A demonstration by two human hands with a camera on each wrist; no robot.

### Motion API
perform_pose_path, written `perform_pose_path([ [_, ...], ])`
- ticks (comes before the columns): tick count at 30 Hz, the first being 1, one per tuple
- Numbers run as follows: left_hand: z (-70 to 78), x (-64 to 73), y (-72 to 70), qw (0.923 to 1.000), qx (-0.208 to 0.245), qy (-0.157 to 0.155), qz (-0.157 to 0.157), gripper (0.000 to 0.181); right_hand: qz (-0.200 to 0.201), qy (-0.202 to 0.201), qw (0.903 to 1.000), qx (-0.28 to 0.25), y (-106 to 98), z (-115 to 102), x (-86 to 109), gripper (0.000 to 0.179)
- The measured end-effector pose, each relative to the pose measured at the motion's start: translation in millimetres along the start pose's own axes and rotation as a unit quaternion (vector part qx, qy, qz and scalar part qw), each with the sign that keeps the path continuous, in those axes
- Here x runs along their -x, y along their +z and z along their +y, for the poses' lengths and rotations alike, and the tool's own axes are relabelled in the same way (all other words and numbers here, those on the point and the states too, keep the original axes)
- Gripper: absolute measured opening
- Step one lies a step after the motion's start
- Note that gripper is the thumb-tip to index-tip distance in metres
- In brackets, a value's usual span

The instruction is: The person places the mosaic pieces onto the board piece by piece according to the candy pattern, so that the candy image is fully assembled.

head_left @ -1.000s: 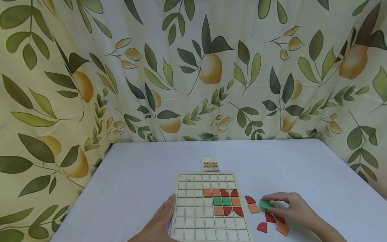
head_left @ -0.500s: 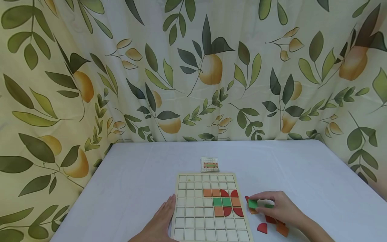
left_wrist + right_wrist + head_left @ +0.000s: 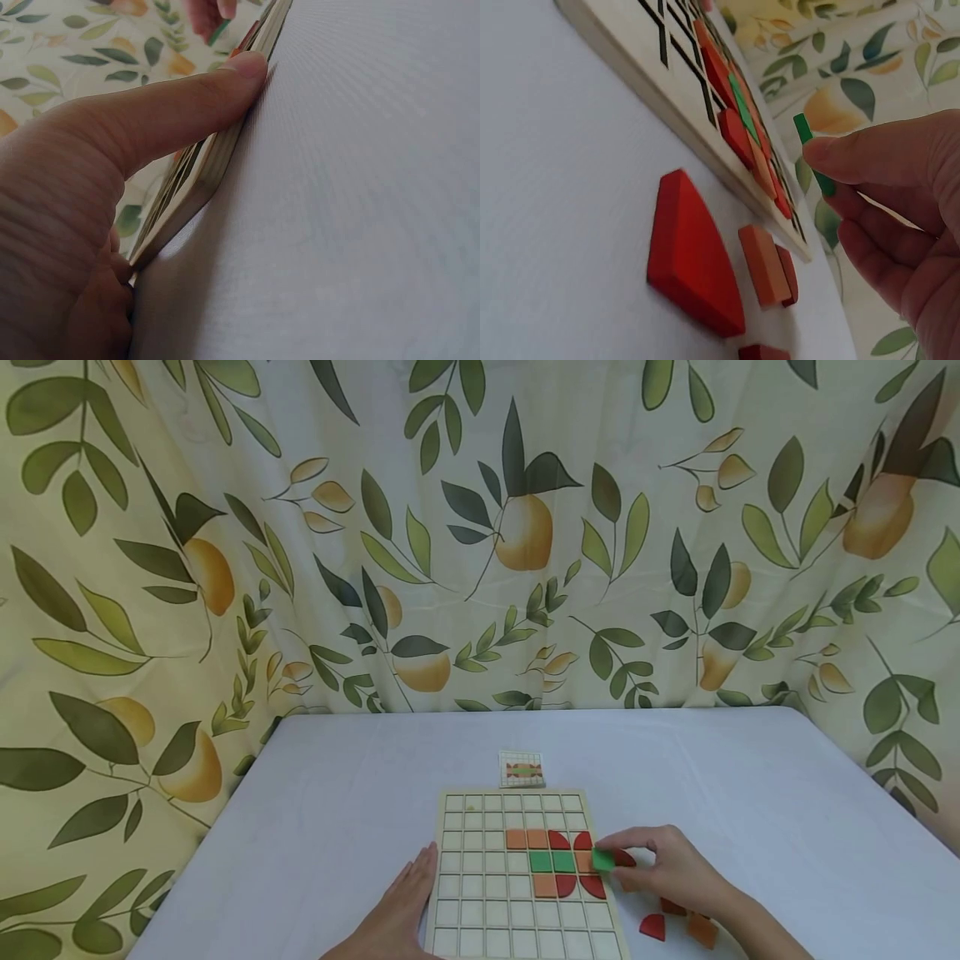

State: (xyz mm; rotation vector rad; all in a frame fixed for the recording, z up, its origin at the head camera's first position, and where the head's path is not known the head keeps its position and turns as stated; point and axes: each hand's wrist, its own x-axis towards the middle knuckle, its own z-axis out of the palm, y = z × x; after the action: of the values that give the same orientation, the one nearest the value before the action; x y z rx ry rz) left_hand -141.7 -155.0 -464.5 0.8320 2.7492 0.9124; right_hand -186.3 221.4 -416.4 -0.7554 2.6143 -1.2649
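Observation:
Thumb and fingers of my right hand [image 3: 678,870] pinch a green square tile [image 3: 602,860] over the right edge of the wooden grid board [image 3: 465,888]. In the right wrist view that tile [image 3: 805,131] is held up off the board, edge-on. Orange, red and green tiles form a pattern in the board's cells, including two green squares [image 3: 551,861] in one row. My left hand [image 3: 396,906] rests along the board's left side with its fingers straight. Its thumb [image 3: 202,101] lies against the board's edge in the left wrist view.
Behind the board lies a small pattern card [image 3: 521,769]. To the right are loose tiles, among them a red quarter-circle [image 3: 652,927] and an orange square [image 3: 702,932]; my right hand partly hides others. A leaf-and-fruit patterned curtain [image 3: 480,610] surrounds the white table [image 3: 360,793].
My right hand has carried the green tile leftward from the loose tiles to the board's right edge. The left hand has stayed on the board, and the pattern is unchanged.

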Motion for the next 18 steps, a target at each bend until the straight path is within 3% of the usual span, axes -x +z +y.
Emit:
perform_pose_path([
  [11,-1.4,-0.2,0.6,0.9999,0.002,0.012,0.01,0.129,0.009,-0.08,0.9968,0.004,17.9,-8.9,-19.4,0.028],
  [18,-0.5,-0.1,0.3,0.9998,-0.004,0.012,0.012,0.128,0.002,-0.095,0.9954,0.012,21.9,-12.3,-24.7,0.027],
])
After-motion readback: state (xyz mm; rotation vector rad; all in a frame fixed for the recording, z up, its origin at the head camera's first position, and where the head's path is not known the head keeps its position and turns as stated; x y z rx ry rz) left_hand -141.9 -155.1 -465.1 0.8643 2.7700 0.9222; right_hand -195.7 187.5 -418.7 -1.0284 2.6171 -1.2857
